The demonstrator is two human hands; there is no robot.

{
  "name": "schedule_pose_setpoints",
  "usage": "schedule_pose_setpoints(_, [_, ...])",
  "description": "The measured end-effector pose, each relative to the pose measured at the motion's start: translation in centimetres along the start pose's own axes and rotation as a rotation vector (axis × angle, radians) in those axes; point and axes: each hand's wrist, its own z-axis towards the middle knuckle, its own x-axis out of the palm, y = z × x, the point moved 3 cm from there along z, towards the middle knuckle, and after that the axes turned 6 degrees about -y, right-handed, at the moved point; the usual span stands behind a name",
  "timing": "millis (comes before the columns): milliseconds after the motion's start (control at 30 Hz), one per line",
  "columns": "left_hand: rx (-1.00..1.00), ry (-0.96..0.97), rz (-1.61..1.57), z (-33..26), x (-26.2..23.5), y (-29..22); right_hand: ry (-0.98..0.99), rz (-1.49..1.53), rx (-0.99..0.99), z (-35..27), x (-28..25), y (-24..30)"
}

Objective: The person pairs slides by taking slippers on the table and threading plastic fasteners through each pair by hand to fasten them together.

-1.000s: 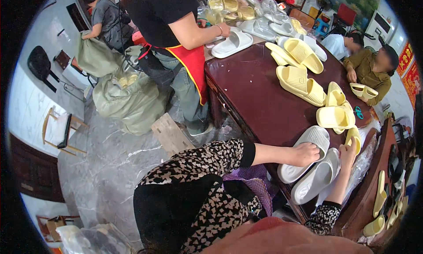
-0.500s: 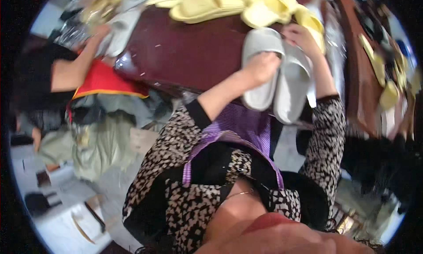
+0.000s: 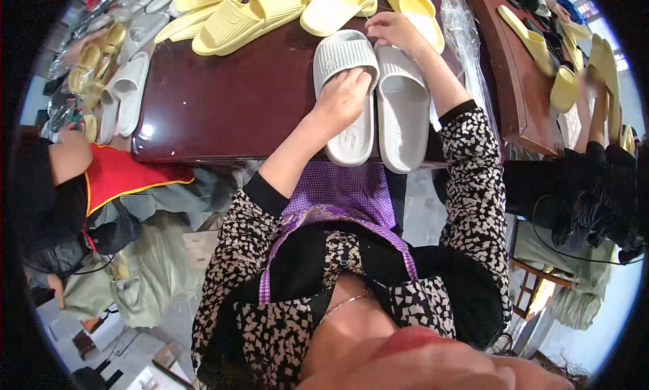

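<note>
Left hand (image 3: 343, 99) presses flat on one grey slipper (image 3: 346, 96), steadying it; right hand (image 3: 392, 30) seemingly pinches its mate (image 3: 403, 113) on the tabletop (image 3: 223, 99).

My left hand (image 3: 345, 99) now presses flat inside the left grey slipper (image 3: 346, 96); both slippers now overhang the table's (image 3: 223, 99) near edge, side by side.

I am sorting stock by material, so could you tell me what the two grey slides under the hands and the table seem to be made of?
The grey slides look like moulded foam or soft rubber: one piece, matte, thick soles, ribbed straps. The left hand presses on one; whether it gives cannot be told. The table looks like dark reddish wood with a glossy lacquer, judging by the bright reflections; it could be veneer.
</note>
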Motion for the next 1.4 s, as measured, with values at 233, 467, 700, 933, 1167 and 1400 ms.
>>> schedule_pose_setpoints(233, [-0.008,-0.003,0.000,0.1,-0.1,0.2,-0.073,-0.049,-0.079,1.0,0.5,-0.4])
schedule_pose_setpoints(467, [0.033,-0.295,-0.181,0.9,-3.2,-1.4,-0.323,-0.105,-0.271,0.6,-0.6,0.8])
schedule_pose_setpoints(700, [-0.403,-0.285,-0.587,6.5,-2.2,5.1,-0.287,-0.103,-0.455,-3.2,0.5,5.0])
schedule_pose_setpoints(933, [-0.688,-0.017,-1.029,6.9,0.1,6.5,-0.304,0.032,-0.367,-4.3,1.4,4.6])
schedule_pose_setpoints(1167, [-0.856,-0.119,-1.204,6.9,-0.8,6.0,-0.367,0.295,-0.231,-6.9,0.2,5.0])
schedule_pose_setpoints(1400, [-0.796,-0.108,-1.258,7.5,-1.4,4.8,-0.337,0.201,-0.188,-8.1,-0.5,6.0])
